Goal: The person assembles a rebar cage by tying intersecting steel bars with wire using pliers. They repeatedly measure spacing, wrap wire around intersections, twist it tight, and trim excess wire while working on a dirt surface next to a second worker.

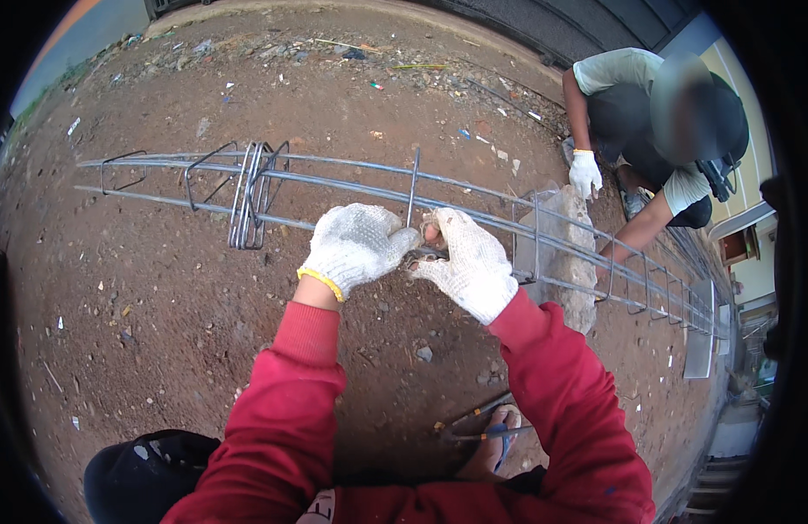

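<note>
Gripping narrowly with left hand (356, 244) and right hand (469, 266) (both equally near) — cannot tell on what — with the hoop (413, 188) at twelve o'clock, crossing the long nine-to-four axis of the cage (351, 187).

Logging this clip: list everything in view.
Steel bars: several, grey, across middle
Ring bundle: one, grey, around bars, left
Spaced rings: several, grey, along bars
Slab: one, pale grey, beneath bars, right
Block: one, grey, bars' far right end
Long tool: unclear count, dark, lower centre
Litter: many bits, mixed, brown ground
Panel: one, dark, top right
Wall: one, cream, far right
Co-worker: one, pale-shirted, crouching upper right
Left hand: one, white-gloved, yellow-cuffed, centre
Right hand: one, white-gloved, centre
Sleeves: two, red, below hands
Foot: one, sandalled, lower centre
</note>
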Action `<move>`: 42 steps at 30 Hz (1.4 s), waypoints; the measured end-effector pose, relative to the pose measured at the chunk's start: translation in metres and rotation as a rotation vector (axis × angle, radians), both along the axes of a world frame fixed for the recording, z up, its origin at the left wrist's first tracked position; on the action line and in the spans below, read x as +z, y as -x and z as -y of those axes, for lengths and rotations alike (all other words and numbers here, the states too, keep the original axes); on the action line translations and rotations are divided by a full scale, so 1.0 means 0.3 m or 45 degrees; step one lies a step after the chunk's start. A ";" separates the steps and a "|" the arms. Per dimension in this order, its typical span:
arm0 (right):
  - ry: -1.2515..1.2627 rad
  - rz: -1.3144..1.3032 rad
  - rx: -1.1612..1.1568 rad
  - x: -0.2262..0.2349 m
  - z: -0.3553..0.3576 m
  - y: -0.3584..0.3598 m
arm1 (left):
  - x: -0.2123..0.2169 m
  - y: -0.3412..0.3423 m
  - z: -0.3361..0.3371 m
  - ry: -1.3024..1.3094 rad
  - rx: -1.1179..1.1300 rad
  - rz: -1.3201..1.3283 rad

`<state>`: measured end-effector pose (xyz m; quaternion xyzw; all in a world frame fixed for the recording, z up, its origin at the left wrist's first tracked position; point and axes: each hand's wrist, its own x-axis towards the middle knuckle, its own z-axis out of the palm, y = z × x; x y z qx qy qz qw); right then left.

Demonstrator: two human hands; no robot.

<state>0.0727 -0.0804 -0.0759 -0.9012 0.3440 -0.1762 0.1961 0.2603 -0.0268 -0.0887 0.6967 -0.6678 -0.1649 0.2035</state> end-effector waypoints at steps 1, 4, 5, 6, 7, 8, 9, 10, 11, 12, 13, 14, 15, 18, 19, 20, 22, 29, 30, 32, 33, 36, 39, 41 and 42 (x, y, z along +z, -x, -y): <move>-0.164 0.003 0.034 0.001 0.027 -0.012 | 0.001 0.002 0.002 -0.036 -0.011 0.018; -0.120 -0.329 0.105 -0.010 0.079 -0.042 | 0.003 0.005 0.012 -0.084 -0.043 0.053; -0.071 -0.273 0.171 -0.019 0.082 -0.049 | 0.002 0.006 0.012 -0.010 -0.037 0.053; -0.057 -0.270 0.165 -0.025 0.084 -0.051 | 0.003 0.004 0.011 0.010 -0.033 0.060; -0.023 -0.204 0.190 -0.033 0.080 -0.051 | 0.002 0.003 0.010 -0.014 -0.022 0.017; -0.036 -0.201 0.220 -0.040 0.076 -0.050 | 0.000 0.001 0.008 0.012 -0.027 0.015; 0.013 -0.243 0.235 -0.045 0.076 -0.046 | -0.002 -0.002 0.005 0.010 -0.033 0.015; 0.049 -0.215 0.256 -0.050 0.075 -0.041 | -0.005 -0.005 0.002 0.021 -0.032 0.019; 0.050 -0.228 0.279 -0.055 0.078 -0.037 | -0.008 -0.007 0.000 0.034 -0.038 0.008; 0.077 -0.196 0.294 -0.060 0.082 -0.032 | -0.011 -0.009 -0.001 0.041 -0.045 0.017; 0.153 -0.221 0.332 -0.069 0.084 -0.031 | -0.015 -0.009 -0.002 0.071 -0.049 0.023; 0.231 -0.247 0.319 -0.082 0.087 -0.031 | -0.019 -0.010 -0.003 0.095 -0.061 0.022; 0.336 -0.238 0.286 -0.096 0.083 -0.028 | -0.023 -0.012 -0.001 0.105 -0.069 0.034; 0.624 -0.143 0.187 -0.142 0.063 -0.030 | -0.031 -0.012 0.000 0.121 -0.083 0.038; 0.716 -0.103 0.148 -0.152 0.058 -0.033 | -0.032 -0.011 0.000 0.138 -0.076 0.030; 0.742 -0.076 0.135 -0.153 0.050 -0.032 | -0.033 -0.009 0.000 0.155 -0.069 0.021; 0.796 -0.016 0.109 -0.133 0.039 -0.029 | -0.033 -0.005 -0.005 0.168 -0.055 0.009; 0.091 -0.381 0.086 0.054 0.026 0.092 | -0.021 -0.003 -0.020 0.177 -0.071 0.005; 0.041 -0.229 0.171 0.048 0.034 0.100 | -0.020 -0.003 -0.021 0.200 -0.070 0.001; -0.119 -0.035 0.247 0.003 0.066 0.088 | -0.019 -0.001 -0.021 0.180 -0.060 0.008; -0.300 -0.004 0.313 -0.016 0.090 0.093 | -0.017 0.001 -0.021 0.151 -0.066 0.001; -0.858 0.371 0.472 -0.086 0.142 0.073 | -0.006 0.007 -0.019 0.088 -0.063 0.025; -1.052 0.509 0.362 -0.103 0.154 0.069 | 0.005 0.009 -0.020 0.054 -0.067 0.081; -1.077 0.525 0.300 -0.091 0.148 0.064 | 0.010 0.005 -0.023 0.066 -0.095 0.067; -1.108 0.548 0.283 -0.082 0.143 0.059 | 0.011 0.002 -0.025 0.069 -0.117 0.073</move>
